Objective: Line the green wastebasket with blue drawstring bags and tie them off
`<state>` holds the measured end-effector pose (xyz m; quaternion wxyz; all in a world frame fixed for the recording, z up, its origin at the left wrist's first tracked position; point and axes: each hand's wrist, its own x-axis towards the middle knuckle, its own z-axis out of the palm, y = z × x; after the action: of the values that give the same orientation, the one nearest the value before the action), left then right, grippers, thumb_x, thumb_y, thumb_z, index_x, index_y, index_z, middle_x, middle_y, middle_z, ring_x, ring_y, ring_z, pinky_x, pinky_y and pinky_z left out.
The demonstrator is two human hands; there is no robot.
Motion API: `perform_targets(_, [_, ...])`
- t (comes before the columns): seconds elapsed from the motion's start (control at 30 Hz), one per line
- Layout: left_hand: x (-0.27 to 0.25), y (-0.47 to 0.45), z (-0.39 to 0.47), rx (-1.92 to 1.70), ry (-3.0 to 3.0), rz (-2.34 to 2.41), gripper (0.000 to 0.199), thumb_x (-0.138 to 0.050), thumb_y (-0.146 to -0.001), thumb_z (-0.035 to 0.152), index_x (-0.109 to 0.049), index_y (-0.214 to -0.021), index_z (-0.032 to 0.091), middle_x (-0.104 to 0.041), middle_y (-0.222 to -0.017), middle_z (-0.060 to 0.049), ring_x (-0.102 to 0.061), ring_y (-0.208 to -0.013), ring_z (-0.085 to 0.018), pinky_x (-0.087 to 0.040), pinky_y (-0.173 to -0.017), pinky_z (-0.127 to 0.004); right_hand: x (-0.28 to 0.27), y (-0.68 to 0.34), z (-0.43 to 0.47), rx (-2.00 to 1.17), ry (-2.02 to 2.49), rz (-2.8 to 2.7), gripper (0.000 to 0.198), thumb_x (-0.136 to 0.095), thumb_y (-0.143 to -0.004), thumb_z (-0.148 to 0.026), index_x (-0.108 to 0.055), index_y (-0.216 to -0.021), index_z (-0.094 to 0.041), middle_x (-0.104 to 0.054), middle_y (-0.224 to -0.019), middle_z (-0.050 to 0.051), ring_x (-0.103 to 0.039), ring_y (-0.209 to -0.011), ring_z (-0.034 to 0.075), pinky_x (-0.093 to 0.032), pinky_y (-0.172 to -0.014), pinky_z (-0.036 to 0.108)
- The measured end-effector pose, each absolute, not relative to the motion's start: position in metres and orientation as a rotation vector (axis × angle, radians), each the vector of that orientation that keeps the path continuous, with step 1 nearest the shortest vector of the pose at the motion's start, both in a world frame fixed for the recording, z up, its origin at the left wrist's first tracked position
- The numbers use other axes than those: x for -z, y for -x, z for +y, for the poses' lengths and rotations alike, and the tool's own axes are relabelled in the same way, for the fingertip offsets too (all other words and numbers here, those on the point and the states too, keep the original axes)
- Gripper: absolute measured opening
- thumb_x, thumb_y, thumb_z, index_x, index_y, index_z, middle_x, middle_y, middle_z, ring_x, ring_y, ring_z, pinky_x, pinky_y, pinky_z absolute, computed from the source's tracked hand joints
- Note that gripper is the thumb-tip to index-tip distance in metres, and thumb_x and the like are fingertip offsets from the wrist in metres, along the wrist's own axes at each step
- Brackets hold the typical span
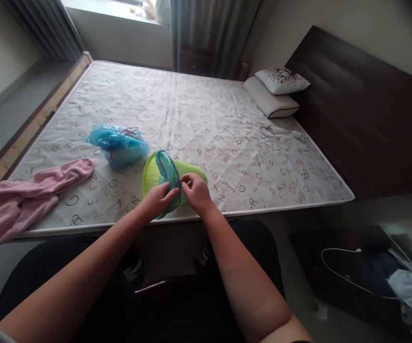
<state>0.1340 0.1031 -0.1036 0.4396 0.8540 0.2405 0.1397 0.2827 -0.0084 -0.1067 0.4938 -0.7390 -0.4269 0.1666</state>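
A thin blue-green plastic bag is held by both hands over a light green woven basket, which is laid on its side near the front edge of the mattress, its mouth turned to the left. The bag's left part is gripped by the left hand, thumb and fingers drawn close together; the bag's dark right edge is pinched between the fingertips of the right hand. Whether the bag is also touched by the basket's rim cannot be told.

Just beyond the basket, to the left, a crumpled blue plastic bundle with red strips is set down. At the near left, pink cloth is spread across the mattress and partly draped over its edge. At the far right, a cushion is stacked on a white pillow, beside the dark headboard. Below, at the near right, a white cable is looped over a dark surface.
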Motion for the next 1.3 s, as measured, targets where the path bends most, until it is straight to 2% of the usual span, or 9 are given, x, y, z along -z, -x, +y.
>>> perform_targets(0.23, [0.11, -0.135, 0.116, -0.478, -2.026, 0.767, 0.046, -0.054, -0.094, 0.063, -0.053, -0.072, 0.022, -0.055, -0.064, 0.0, -0.05, -0.061, -0.018, -0.038, -0.057, -0.03, 0.102, -0.282, -0.018, -0.634, 1.787, -1.236, 0.015, -0.07, -0.096, -0.034, -0.066, -0.089, -0.022, -0.07, -0.082, -0.001, -0.063, -0.074, 0.016, -0.047, -0.073, 0.028])
perform_targets(0.43, [0.111, -0.138, 0.119, -0.511, -1.876, 0.821, 0.048, -0.061, -0.09, 0.066, -0.051, -0.072, 0.022, -0.051, -0.063, 0.002, -0.047, -0.06, -0.015, -0.037, -0.057, -0.03, 0.112, -0.273, -0.017, -0.617, 1.876, -1.268, 0.005, -0.071, -0.093, -0.02, -0.067, -0.094, -0.023, -0.071, -0.083, 0.0, -0.065, -0.078, 0.018, -0.046, -0.075, 0.03])
perform_targets(0.57, [0.112, -0.143, 0.119, -0.556, -1.657, 0.649, 0.048, -0.072, -0.084, 0.062, -0.062, -0.102, 0.019, -0.068, -0.087, -0.003, -0.065, -0.08, -0.019, -0.052, -0.072, -0.03, 0.11, -0.28, -0.017, -0.542, 1.769, -1.104, 0.008, -0.067, -0.094, -0.027, -0.065, -0.088, -0.023, -0.069, -0.088, 0.0, -0.062, -0.077, 0.016, -0.048, -0.076, 0.03])
perform_targets(0.63, [0.114, -0.144, 0.117, -0.592, -1.597, 0.622, 0.062, -0.08, -0.079, 0.055, -0.059, -0.125, 0.018, -0.07, -0.099, -0.005, -0.068, -0.085, -0.02, -0.055, -0.077, -0.031, 0.106, -0.284, -0.017, -0.586, 1.681, -0.952, 0.02, -0.066, -0.096, -0.04, -0.063, -0.087, -0.023, -0.066, -0.084, -0.001, -0.06, -0.072, 0.015, -0.049, -0.072, 0.029])
perform_targets(0.77, [0.114, -0.142, 0.109, -0.674, -1.705, 0.659, 0.085, -0.085, -0.076, 0.041, -0.046, -0.15, 0.021, -0.062, -0.085, 0.004, -0.059, -0.067, -0.013, -0.051, -0.068, -0.027, 0.098, -0.287, -0.018, -0.754, 1.455, -0.703, 0.038, -0.065, -0.093, -0.06, -0.058, -0.087, -0.024, -0.058, -0.073, -0.003, -0.058, -0.066, 0.014, -0.049, -0.063, 0.027])
perform_targets(0.9, [0.108, -0.14, 0.1, -0.704, -1.763, 0.571, 0.075, -0.078, -0.086, 0.038, -0.047, -0.152, 0.024, -0.054, -0.076, 0.007, -0.053, -0.064, -0.012, -0.047, -0.064, -0.024, 0.094, -0.288, -0.017, -0.77, 1.341, -0.571, 0.043, -0.07, -0.087, -0.066, -0.058, -0.087, -0.024, -0.057, -0.074, -0.004, -0.056, -0.064, 0.012, -0.05, -0.06, 0.026])
perform_targets(1.13, [0.103, -0.143, 0.093, -0.533, -2.039, 0.434, 0.04, -0.067, -0.095, 0.04, -0.074, -0.129, 0.021, -0.069, -0.093, -0.005, -0.063, -0.079, -0.018, -0.055, -0.077, -0.032, 0.093, -0.29, -0.019, -0.682, 1.431, -0.536, 0.04, -0.073, -0.086, -0.062, -0.06, -0.088, -0.024, -0.056, -0.07, -0.005, -0.054, -0.06, 0.012, -0.049, -0.058, 0.026])
perform_targets(1.23, [0.104, -0.143, 0.093, -0.495, -2.148, 0.462, 0.044, -0.064, -0.098, 0.04, -0.073, -0.137, 0.021, -0.066, -0.08, -0.001, -0.058, -0.07, -0.017, -0.052, -0.075, -0.033, 0.09, -0.289, -0.021, -0.586, 1.484, -0.546, 0.038, -0.072, -0.088, -0.06, -0.061, -0.089, -0.023, -0.057, -0.073, -0.004, -0.055, -0.064, 0.013, -0.048, -0.061, 0.026])
perform_targets(1.3, [0.105, -0.143, 0.094, -0.473, -2.132, 0.509, 0.038, -0.063, -0.098, 0.043, -0.076, -0.126, 0.02, -0.062, -0.072, 0.001, -0.055, -0.064, -0.017, -0.049, -0.068, -0.032, 0.087, -0.289, -0.023, -0.499, 1.505, -0.546, 0.037, -0.07, -0.09, -0.059, -0.06, -0.088, -0.023, -0.058, -0.076, -0.003, -0.054, -0.066, 0.013, -0.047, -0.062, 0.026])
